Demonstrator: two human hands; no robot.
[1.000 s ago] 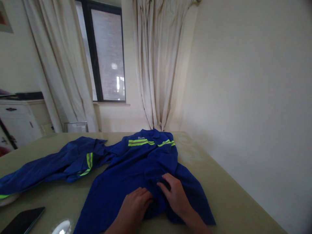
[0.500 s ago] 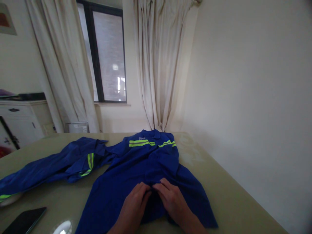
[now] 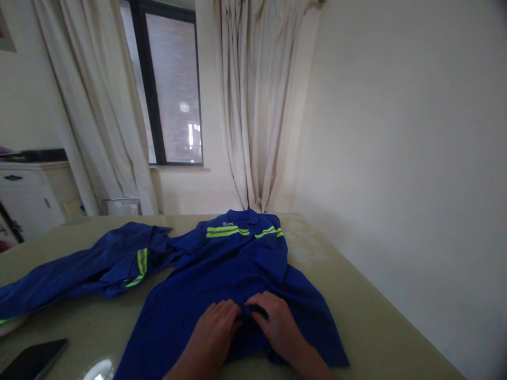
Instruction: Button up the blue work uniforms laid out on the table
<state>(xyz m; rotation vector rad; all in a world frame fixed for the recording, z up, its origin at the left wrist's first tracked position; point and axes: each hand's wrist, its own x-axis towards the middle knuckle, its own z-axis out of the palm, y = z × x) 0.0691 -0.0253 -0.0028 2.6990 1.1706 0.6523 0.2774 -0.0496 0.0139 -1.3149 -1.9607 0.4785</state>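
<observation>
"Blue cloth work jacket, yellow-green and grey bands across its chest, spread over the lower centre of the frame! Hands?"

"Both on its front, bottom centre! Bare right hand pinches the fabric, thumb against fingers. Bare left hand curls close beside it, fingertips hidden; can't tell whether it's gripping."

"And lower left?"

"Flat black rectangular device, lying on the glossy olive-green table!"

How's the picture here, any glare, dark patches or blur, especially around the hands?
Head view: dim light, the blue jacket darkening toward the bottom; head view: pale reflections in the window; head view: left hand and right hand slightly soft, detail between them murky; head view: chest lettering too unclear to read.
</observation>
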